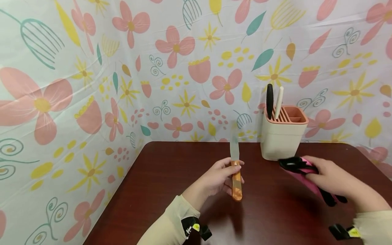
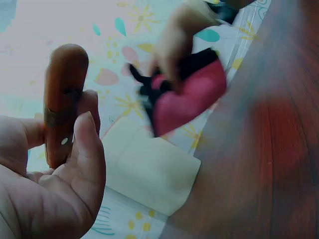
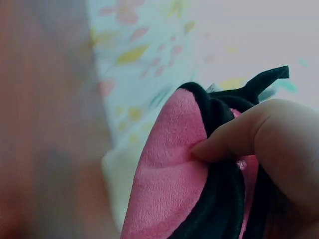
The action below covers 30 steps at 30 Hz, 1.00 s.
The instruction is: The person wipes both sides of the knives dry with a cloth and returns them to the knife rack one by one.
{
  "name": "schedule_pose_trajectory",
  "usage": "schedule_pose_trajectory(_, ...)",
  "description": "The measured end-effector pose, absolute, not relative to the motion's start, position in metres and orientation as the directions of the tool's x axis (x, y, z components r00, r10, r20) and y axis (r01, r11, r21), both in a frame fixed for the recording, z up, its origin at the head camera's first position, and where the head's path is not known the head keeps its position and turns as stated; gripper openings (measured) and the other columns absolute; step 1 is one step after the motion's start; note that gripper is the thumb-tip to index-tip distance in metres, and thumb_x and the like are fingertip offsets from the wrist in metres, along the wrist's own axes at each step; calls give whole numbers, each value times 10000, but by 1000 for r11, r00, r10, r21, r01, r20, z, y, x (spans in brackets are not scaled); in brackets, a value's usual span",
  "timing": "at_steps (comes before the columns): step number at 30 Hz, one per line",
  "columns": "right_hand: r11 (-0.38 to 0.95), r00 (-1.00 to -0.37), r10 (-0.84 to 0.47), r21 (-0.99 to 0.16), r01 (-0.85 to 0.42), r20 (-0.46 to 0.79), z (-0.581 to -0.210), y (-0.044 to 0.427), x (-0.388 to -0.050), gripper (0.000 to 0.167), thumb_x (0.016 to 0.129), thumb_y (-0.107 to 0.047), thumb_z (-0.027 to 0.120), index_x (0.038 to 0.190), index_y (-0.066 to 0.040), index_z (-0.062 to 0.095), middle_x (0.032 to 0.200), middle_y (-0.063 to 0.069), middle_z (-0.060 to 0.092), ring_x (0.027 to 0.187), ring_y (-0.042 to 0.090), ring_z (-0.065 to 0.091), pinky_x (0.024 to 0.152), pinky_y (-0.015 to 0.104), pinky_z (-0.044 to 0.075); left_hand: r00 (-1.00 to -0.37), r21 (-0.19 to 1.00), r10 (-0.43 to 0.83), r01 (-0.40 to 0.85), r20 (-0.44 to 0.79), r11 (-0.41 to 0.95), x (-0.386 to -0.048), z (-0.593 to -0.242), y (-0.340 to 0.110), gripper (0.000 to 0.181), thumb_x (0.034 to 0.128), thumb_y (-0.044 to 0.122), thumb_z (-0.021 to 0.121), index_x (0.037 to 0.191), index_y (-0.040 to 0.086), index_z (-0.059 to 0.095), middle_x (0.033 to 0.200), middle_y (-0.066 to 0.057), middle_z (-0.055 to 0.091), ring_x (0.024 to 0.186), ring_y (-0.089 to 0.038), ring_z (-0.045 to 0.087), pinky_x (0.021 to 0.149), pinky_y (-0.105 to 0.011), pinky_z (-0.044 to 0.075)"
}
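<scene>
My left hand (image 1: 222,177) grips a knife by its orange-brown handle (image 1: 237,183), with the pale blade (image 1: 234,149) pointing away from me above the table. In the left wrist view the handle (image 2: 65,104) stands between thumb and fingers, and the blade is out of sight. To the right, my right hand (image 1: 330,177) pinches a folded pink cloth with black edging (image 1: 306,180), held above the table. The plush pink face of the cloth (image 3: 169,144) fills much of the right wrist view, thumb pressed on it. Part of the cloth is blurred in the head view.
A cream knife block with an orange slotted top (image 1: 281,139) stands at the table's back right. A black handle (image 1: 269,102) and a white handle (image 1: 279,102) rise from its slots. The dark red table (image 1: 183,160) meets a flower-patterned curtain (image 1: 190,85) at the back and left.
</scene>
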State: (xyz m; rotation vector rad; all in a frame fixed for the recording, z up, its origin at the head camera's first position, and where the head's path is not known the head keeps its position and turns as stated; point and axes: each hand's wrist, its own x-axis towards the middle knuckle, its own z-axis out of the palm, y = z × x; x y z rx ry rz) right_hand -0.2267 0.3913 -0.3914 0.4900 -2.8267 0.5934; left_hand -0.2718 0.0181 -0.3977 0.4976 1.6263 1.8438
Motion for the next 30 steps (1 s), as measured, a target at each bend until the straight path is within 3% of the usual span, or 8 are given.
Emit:
schedule_pose_trajectory(6, 841, -864, -331, -297, -452, 379, -311, 345, -243, 422, 902, -73, 710, 1295, -207, 639, 1010, -9, 706, 810, 8, 547, 697, 218, 445, -755, 987, 650, -153, -88, -43, -265, -389, 13, 305, 1068, 288, 559, 1371, 254, 574, 831, -37, 713, 583, -175, 678, 470, -305, 521)
schedule_pose_trajectory(9, 825, -834, -359, -275, -494, 420, -275, 316, -255, 392, 916, -75, 681, 1246, -284, 651, 938, -42, 689, 779, 46, 555, 705, 237, 432, -756, 992, 652, -119, -62, -44, -262, -386, 10, 322, 1078, 295, 540, 1394, 239, 556, 836, -37, 702, 614, -165, 680, 473, -300, 514)
schedule_pose_trajectory(13, 806, -816, -381, -277, -523, 435, -246, 279, -276, 310, 925, -90, 671, 1172, -277, 660, 850, -30, 677, 735, 127, 570, 706, 312, 443, -757, 995, 653, -83, -31, -50, -258, -381, 6, 349, 1084, 300, 525, 1418, 201, 540, 840, -43, 688, 625, -154, 669, 471, -281, 498)
schedule_pose_trajectory(16, 802, -818, -392, -279, -528, 420, -239, 256, -297, 247, 943, -94, 640, 1153, -223, 660, 911, 18, 690, 798, 202, 587, 750, 376, 452, -758, 996, 652, -72, -22, -51, -256, -378, 3, 371, 1087, 299, 512, 1439, 181, 519, 837, -35, 681, 599, -145, 649, 479, -276, 484)
schedule_pose_trajectory(21, 833, -828, -370, -244, -496, 421, -246, 231, -331, 387, 903, -49, 543, 1252, -184, 644, 1094, 78, 689, 922, 269, 586, 814, 436, 450, -758, 997, 653, -61, -9, -57, -255, -377, 1, 368, 1093, 288, 499, 1447, 187, 506, 837, -23, 684, 566, -136, 624, 475, -265, 475)
schedule_pose_trajectory(27, 837, -800, -375, -201, -510, 468, -265, 212, -352, 263, 837, -19, 563, 1051, -151, 642, 1021, 68, 673, 899, 268, 567, 769, 421, 447, -742, 997, 671, -58, -4, -58, -254, -376, -1, 341, 1104, 291, 466, 1434, 214, 502, 851, -27, 681, 570, -130, 609, 465, -247, 452)
schedule_pose_trajectory(30, 825, -781, -396, -187, -533, 482, -273, 206, -356, 273, 829, -12, 591, 1045, -159, 670, 982, 46, 699, 877, 257, 593, 787, 416, 476, -734, 997, 679, -54, -1, -57, -254, -376, -3, 332, 1110, 295, 443, 1427, 206, 491, 846, -20, 680, 566, -126, 593, 462, -251, 423)
